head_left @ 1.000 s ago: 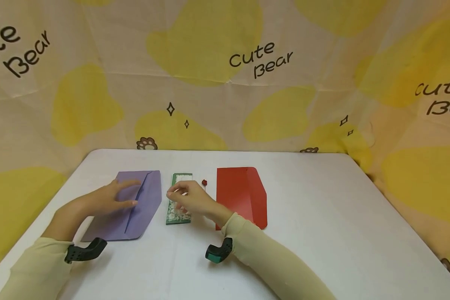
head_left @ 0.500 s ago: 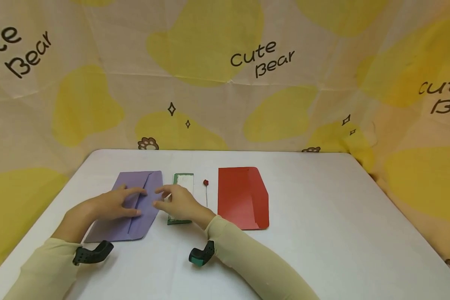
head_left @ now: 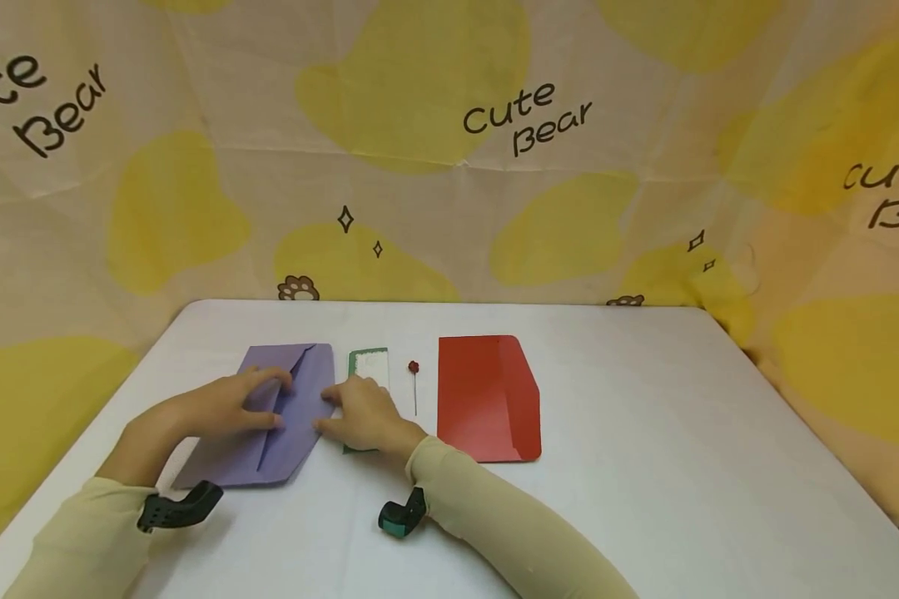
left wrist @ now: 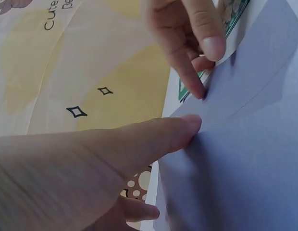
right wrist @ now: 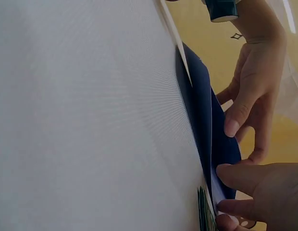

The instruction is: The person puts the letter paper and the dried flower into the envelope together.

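A purple envelope (head_left: 307, 416) lies on the left of the table, its flap on the right-hand side. My left hand (head_left: 217, 408) rests over its body, with thumb and index finger spread and touching near the flap's fold. At the flap's right edge, my right hand (head_left: 367, 416) touches with thumb and index finger apart. In the left wrist view the right thumb (left wrist: 214, 48) shows just above the paper. The right wrist view shows the envelope (right wrist: 202, 96) dark and side-on. Beneath my right hand a green-bordered card (head_left: 370, 366) is partly covered.
Right of the card lies a small red flower on a thin stem (head_left: 414, 368). Further right sits a red envelope (head_left: 475, 399) with its flap to the right. A printed yellow cloth (head_left: 419, 166) hangs behind the white table (head_left: 644, 449).
My right hand has moved left from over the green card to the purple envelope's flap edge. The left hand has shifted slightly right along the envelope.
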`<state>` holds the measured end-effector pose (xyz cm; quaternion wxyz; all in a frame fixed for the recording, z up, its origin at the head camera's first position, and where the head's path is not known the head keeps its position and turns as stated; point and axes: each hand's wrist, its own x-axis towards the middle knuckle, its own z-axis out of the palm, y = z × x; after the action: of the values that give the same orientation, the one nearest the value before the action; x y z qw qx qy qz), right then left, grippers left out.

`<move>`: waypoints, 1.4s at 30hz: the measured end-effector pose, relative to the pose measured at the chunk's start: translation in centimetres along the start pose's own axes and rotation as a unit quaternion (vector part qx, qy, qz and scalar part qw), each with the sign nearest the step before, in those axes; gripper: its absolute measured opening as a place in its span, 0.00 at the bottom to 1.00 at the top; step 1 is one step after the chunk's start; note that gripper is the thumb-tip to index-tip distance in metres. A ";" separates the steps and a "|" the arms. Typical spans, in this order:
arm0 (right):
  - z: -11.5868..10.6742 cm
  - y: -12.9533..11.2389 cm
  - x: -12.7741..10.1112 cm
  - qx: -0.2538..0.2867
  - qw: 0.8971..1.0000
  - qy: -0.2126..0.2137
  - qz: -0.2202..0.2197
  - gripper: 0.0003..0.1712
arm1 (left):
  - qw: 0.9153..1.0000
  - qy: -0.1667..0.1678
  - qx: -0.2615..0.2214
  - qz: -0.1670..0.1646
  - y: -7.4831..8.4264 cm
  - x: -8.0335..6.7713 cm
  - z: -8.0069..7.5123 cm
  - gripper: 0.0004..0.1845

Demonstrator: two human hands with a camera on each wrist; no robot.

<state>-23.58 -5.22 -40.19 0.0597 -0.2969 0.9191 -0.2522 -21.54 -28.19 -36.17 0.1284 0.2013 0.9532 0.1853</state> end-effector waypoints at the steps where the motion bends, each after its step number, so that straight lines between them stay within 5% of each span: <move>1: 0.0 -0.1 0.0 -0.010 1.000 0.003 0.000 0.26 | 1.000 0.003 -0.004 0.003 -0.1 0.0 -0.1 0.26; 7: 0.1 -0.3 -0.1 -0.054 0.998 0.009 0.001 0.27 | 1.000 0.006 -0.013 0.005 -0.5 -0.1 -0.4 0.28; 18: 0.1 -0.4 -0.6 -0.049 0.999 0.005 0.008 0.27 | 0.999 0.001 -0.033 0.009 -0.8 -0.9 -0.8 0.40; 42: 0.0 0.3 -0.2 0.031 0.999 -0.001 0.017 0.30 | 0.999 0.012 -0.023 -0.021 -0.6 -0.6 -0.7 0.43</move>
<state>-23.54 -4.89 -40.29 0.0742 -0.2800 0.9154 -0.2794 -21.47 -29.15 -35.66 0.1252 0.1761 0.9542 0.2068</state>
